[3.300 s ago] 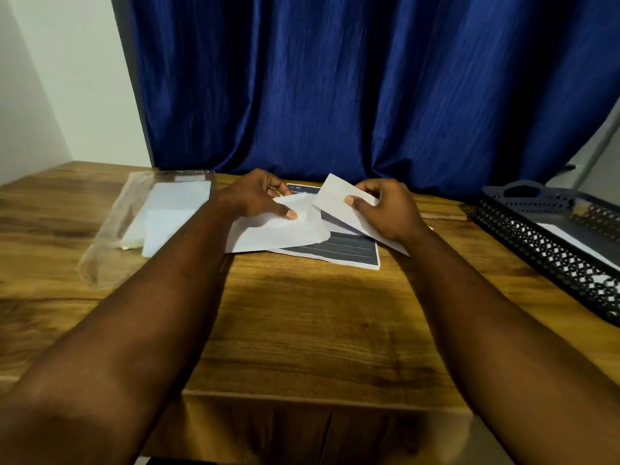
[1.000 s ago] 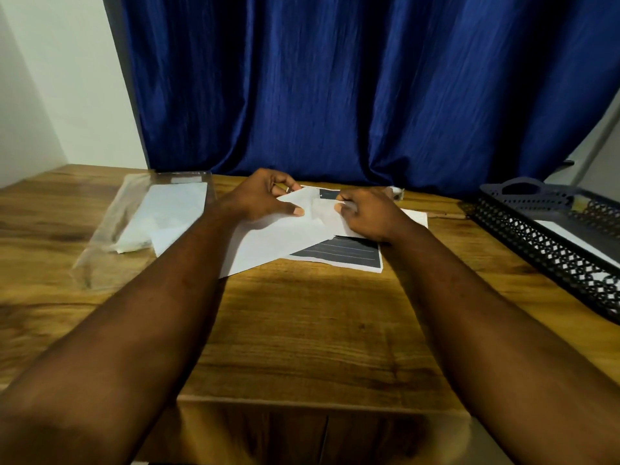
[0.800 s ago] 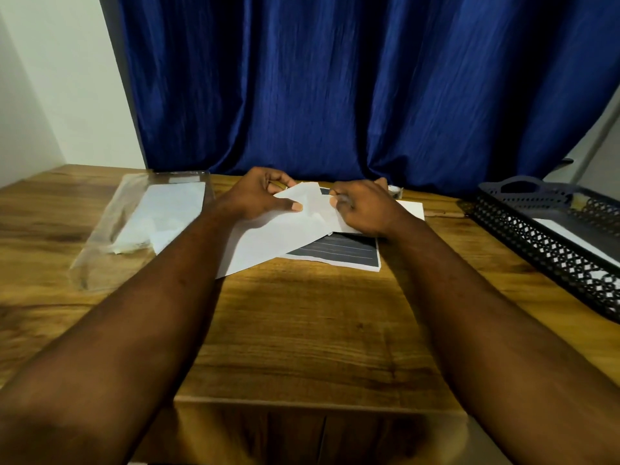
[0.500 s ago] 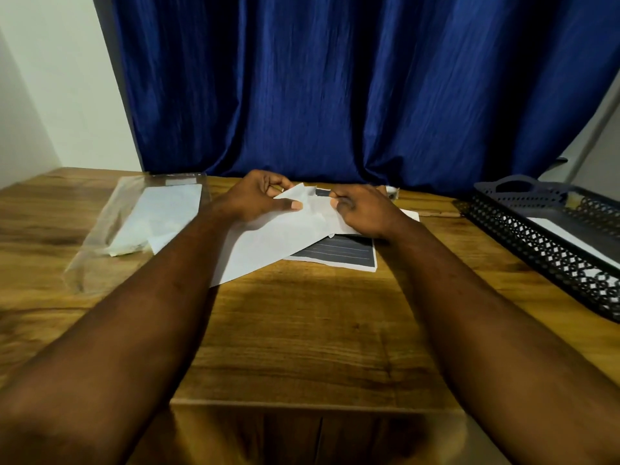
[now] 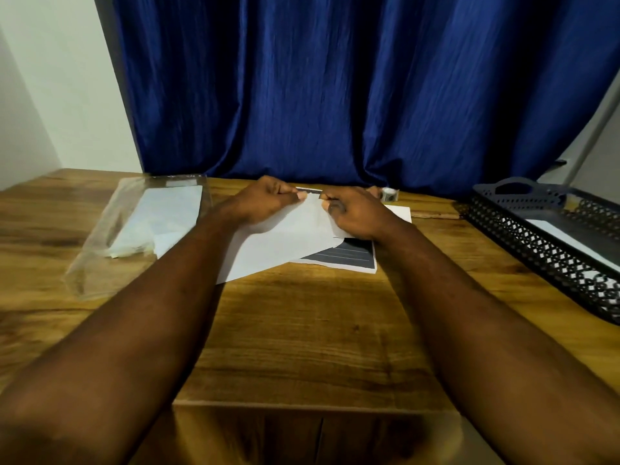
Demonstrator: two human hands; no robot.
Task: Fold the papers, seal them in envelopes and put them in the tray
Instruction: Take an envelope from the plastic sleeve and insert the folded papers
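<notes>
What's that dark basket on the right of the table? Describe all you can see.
The tray is dark and plastic-looking, with a lattice of small holes along its wall and a handle cut-out at the far end. It sits flat on the wooden table, its near end out of frame. A flat white sheet lies inside. Neither the left hand nor the right hand touches it.

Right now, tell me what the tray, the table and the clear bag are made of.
Tray: probably matte dark plastic, from its moulded handle and lattice cut-outs; metal is possible. Table: wood or wood-look laminate, with brown grain and a slight sheen. Clear bag: thin glossy plastic film; it is see-through and crinkled.
</notes>
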